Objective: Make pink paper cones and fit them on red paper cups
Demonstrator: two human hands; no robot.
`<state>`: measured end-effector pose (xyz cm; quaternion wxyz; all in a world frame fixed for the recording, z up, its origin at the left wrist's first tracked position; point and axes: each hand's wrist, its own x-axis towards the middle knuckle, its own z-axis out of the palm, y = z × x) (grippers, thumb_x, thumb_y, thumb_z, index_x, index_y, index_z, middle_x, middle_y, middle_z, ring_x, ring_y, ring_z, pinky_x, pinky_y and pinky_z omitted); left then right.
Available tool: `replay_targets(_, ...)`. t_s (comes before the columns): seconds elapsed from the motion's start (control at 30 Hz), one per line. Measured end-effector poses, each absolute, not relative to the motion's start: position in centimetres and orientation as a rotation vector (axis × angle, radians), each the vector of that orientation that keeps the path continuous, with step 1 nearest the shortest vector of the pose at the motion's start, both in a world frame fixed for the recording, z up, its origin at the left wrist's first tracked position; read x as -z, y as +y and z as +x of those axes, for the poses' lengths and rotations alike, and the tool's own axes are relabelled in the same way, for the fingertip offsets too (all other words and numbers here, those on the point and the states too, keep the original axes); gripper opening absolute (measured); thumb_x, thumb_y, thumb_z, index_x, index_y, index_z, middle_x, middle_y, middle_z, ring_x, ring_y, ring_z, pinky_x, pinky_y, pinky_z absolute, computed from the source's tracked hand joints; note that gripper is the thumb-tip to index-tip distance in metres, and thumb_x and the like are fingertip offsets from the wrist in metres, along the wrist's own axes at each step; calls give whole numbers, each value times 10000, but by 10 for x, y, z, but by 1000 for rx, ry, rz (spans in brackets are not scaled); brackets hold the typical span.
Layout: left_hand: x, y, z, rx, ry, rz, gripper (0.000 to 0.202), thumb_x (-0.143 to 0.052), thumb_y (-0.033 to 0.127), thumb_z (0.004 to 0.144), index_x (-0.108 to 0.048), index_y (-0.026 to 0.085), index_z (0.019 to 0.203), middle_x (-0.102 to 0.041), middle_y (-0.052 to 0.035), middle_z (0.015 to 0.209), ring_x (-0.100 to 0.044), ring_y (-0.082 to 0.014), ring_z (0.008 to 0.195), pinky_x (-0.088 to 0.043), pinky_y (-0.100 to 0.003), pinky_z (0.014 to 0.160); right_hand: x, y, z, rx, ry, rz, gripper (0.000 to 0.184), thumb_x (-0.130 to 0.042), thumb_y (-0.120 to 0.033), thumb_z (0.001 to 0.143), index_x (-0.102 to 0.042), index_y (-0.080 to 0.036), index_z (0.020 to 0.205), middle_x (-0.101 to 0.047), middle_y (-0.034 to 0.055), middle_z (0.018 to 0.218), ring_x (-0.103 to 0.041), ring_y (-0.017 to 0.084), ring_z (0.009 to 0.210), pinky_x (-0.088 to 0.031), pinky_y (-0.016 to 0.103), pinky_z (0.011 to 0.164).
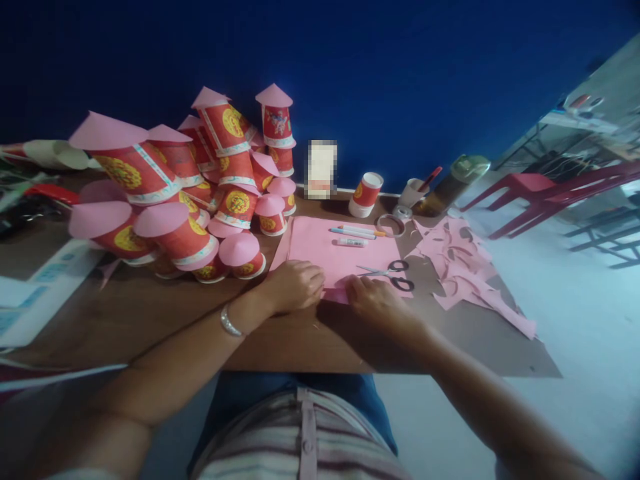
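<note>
Stacked red cups with pink cone tops [235,205] at left on a brown table [300,343]; the left hand [296,285], fingers curled in, at the near edge of the pink paper [315,240], which lies flat at centre; the right hand [377,303], fingers bent, at the same edge, just beside scissors [384,272] lying on the paper; whether either hand pinches the edge cannot be told; pink offcuts [457,257] at far right.
</note>
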<state>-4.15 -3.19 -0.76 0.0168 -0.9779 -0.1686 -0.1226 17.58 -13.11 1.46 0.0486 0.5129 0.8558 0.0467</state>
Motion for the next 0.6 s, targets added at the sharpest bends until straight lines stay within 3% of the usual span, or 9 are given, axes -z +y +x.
replay_targets(0.17,7,-29,-42,530,-488,-3038,334,-552,437,999,-690,133,989,-739,-112,966,-674,-244,906,-521,-386,845,-19,-128,182,-173,2477,1586,169,-542,-76,934,-684,-138,1001,-703,155,891,-655,266,785,-390,364,607)
replay_targets(0.33,9,-24,-45,584,-458,-3001,206,-499,173,999,-701,148,971,-738,-79,910,-665,-205,872,-518,-356,834,-15,-130,185,-249,2493,1626,128,-573,-76,901,-680,-146,908,-690,122,815,-639,251,743,-349,357,614)
replay_targets(0.5,9,-23,-47,631,-447,-2997,205,-502,161,997,-703,164,954,-732,-70,890,-661,-188,863,-514,-335,813,-16,-137,189,-340,2543,1646,158,-562,-64,901,-671,-166,851,-677,99,770,-604,217,707,-317,335,606)
replay_targets(0.6,8,-24,-47,705,-407,-2979,197,-510,176,1003,-699,158,950,-735,-67,888,-664,-185,847,-520,-333,796,-25,-134,197,-330,2617,1686,170,-543,-165,975,-680,-177,874,-700,98,803,-612,208,733,-350,313,607)
